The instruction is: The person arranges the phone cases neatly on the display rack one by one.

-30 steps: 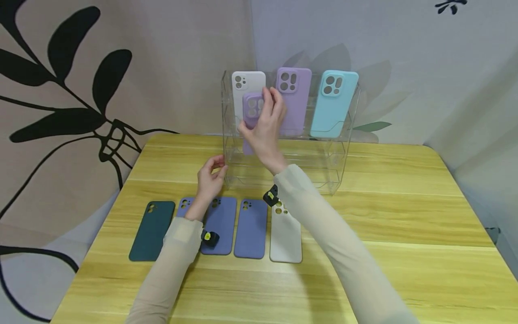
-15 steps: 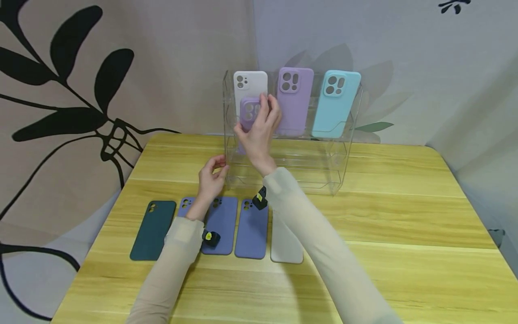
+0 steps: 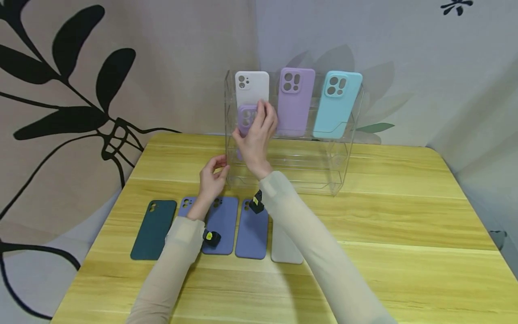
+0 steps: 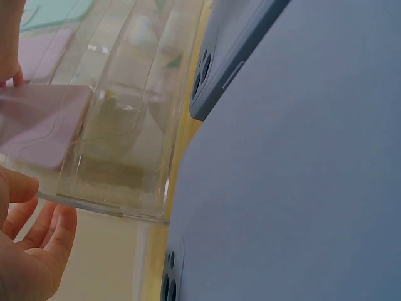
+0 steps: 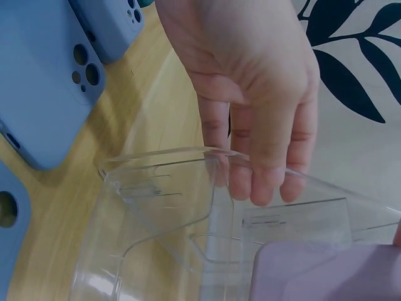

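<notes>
A clear tiered rack stands at the back of the table. My left hand pinches its left side panel, thumb on one face and fingers on the other, as the right wrist view shows on the hand. My right hand holds a light purple phone case by its edges, upright at the rack's left end, in front of a white case. The held case's lower end sits inside the clear walls in the left wrist view; whether it touches the tier bottom I cannot tell.
On the rack's upper tier lean a purple case and a turquoise case. Across the table lie a dark green case, several blue-violet cases and a whitish case, partly under my right sleeve.
My right hand has moved down and slightly left with the light purple case, which sits lower in front of the white one. My left hand has stayed on the rack's side.
</notes>
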Action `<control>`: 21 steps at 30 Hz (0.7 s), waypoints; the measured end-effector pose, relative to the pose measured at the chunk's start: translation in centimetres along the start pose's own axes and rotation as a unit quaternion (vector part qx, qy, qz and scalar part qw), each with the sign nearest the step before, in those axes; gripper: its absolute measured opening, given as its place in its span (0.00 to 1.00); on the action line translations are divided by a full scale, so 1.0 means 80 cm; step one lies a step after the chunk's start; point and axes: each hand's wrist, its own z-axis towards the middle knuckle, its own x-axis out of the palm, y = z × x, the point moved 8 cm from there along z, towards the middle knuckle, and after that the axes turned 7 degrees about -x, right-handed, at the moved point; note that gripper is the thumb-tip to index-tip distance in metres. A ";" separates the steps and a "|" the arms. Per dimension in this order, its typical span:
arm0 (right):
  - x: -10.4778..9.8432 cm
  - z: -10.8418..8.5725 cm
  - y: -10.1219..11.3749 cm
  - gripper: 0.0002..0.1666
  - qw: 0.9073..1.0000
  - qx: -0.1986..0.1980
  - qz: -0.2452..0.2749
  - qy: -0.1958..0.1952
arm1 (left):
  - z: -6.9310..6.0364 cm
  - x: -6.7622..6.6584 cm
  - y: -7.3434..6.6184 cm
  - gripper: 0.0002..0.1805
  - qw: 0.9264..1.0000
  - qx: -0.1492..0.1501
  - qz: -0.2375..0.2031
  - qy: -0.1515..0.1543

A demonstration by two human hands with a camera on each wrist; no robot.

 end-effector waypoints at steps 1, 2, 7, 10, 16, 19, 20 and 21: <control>0.001 0.000 0.000 0.50 1.000 0.000 -0.001 0.002 | 0.002 0.000 0.005 0.17 1.000 0.001 -0.002 -0.001; 0.001 -0.001 0.000 0.50 1.000 0.001 -0.003 0.003 | 0.003 0.000 0.007 0.17 1.000 0.003 -0.002 -0.003; 0.004 -0.002 0.001 0.50 1.000 0.005 -0.016 0.009 | 0.003 0.000 0.007 0.16 1.000 0.013 0.001 -0.011; 0.005 -0.002 0.002 0.50 0.999 0.006 -0.028 0.016 | 0.003 0.000 0.007 0.16 1.000 0.012 0.001 -0.012; 0.007 -0.004 0.005 0.50 0.999 0.002 -0.038 0.024 | 0.003 0.000 0.007 0.16 1.000 0.009 -0.003 -0.014; 0.008 -0.005 0.006 0.50 0.999 -0.004 -0.039 0.024 | 0.002 0.000 0.005 0.16 1.000 0.013 -0.003 -0.015; 0.008 -0.005 0.006 0.49 0.999 -0.007 -0.038 0.024 | 0.001 0.000 0.002 0.16 1.000 0.009 -0.003 -0.013; 0.009 -0.005 0.006 0.49 0.999 -0.009 -0.038 0.024 | -0.001 0.000 -0.002 0.16 1.000 0.007 0.000 -0.011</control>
